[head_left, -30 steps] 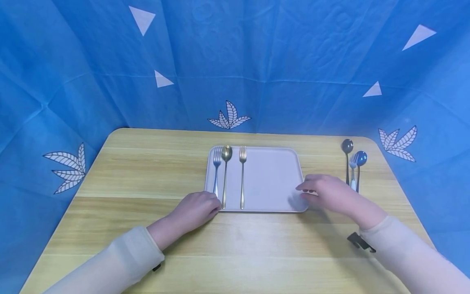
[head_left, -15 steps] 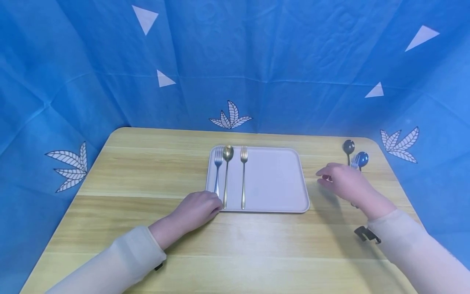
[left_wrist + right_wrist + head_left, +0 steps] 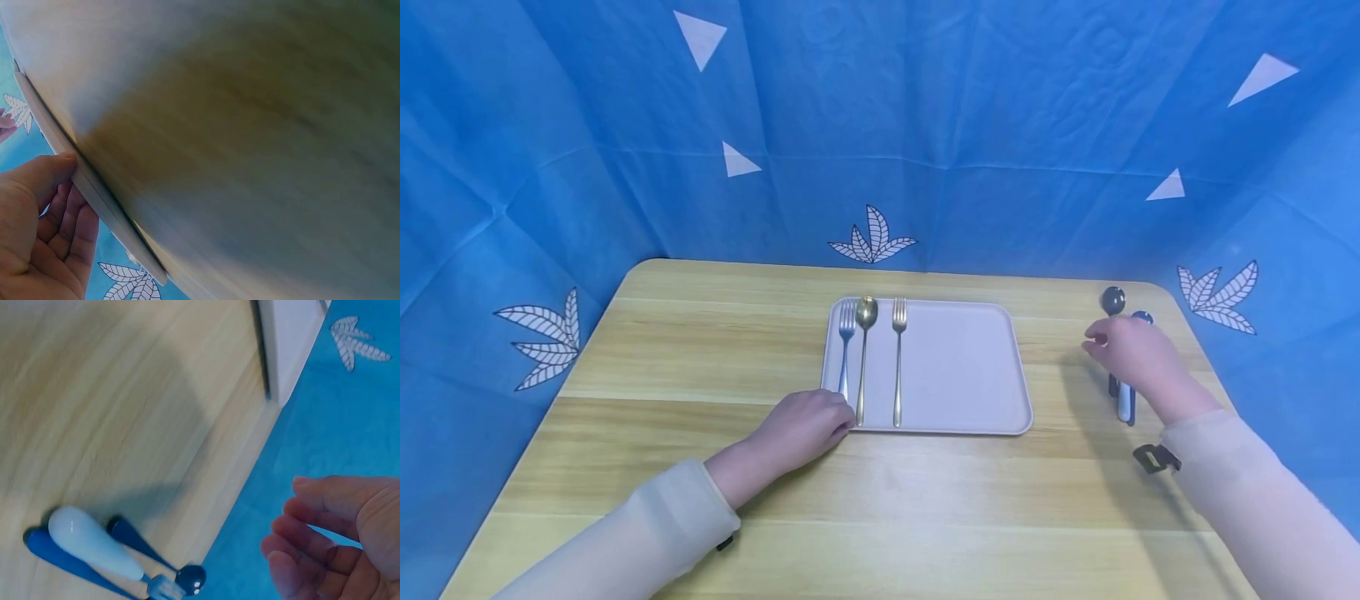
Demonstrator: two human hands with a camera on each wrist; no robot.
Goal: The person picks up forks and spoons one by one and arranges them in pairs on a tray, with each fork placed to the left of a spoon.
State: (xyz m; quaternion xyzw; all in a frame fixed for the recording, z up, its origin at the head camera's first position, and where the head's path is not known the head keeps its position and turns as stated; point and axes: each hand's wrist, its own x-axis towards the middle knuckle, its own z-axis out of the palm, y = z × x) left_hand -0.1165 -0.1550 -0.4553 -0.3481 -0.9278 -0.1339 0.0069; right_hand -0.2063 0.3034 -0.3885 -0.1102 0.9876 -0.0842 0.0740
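My left hand grips the near left corner of a pale rectangular tray; the left wrist view has its thumb against the tray's edge and the fingers bent behind it. On the tray lie a silver fork, a gold spoon and a gold fork, side by side. My right hand hovers over a group of cutlery at the right, its loosely bent fingers holding nothing. That group is a dark spoon, a blue spoon and a fork with a thick white handle. The hand partly covers them.
Everything rests on a light wooden table with rounded far corners. A blue cloth printed with white leaves and triangles hangs behind the table and along its sides.
My right hand has moved from the tray's right edge rightward and a little away, to over the cutlery group. My left hand stays at the tray's corner; the tray and its cutlery have not shifted.
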